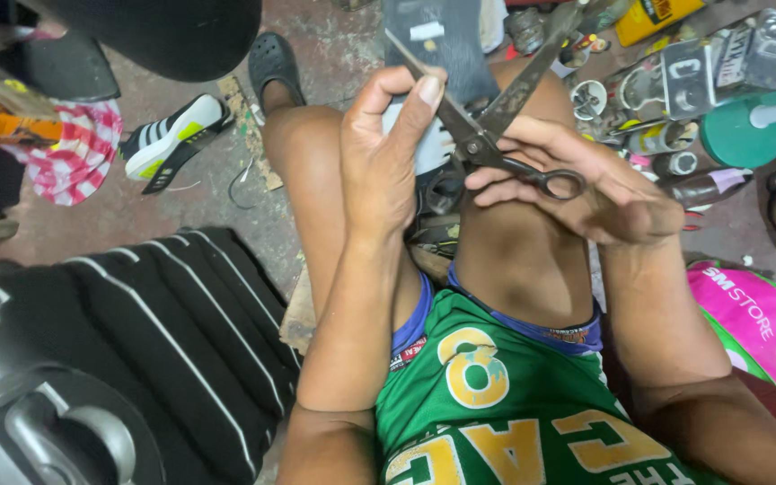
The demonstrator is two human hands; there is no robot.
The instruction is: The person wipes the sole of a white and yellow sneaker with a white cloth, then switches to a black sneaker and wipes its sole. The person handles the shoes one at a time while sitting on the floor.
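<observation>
At far left a red-checked cloth [78, 153] lies on the stained concrete floor [181, 216], with a white-and-black sneaker [175, 136] just right of it and a black striped mat [181, 314] nearer the camera. A black clog [274, 61] sits on the foot beyond the left knee.

The left hand [388, 153] is raised above the knees, its grip pinching a pale sole piece [431, 148] between thumb and fingers; the piece is mostly hidden behind the hand. Just right, the scissors [487, 135] stand with blades spread in a V, their pivot beside the piece and one blade running up past the left fingertips. The right hand [604, 189] has its grip closed around the scissor handles, fingers through the loops.

Farther right, cans, bottles and tools [666, 99] crowd the floor, beside a green round stand [736, 135]. A pink-and-green bag [756, 323] lies at the right edge.
</observation>
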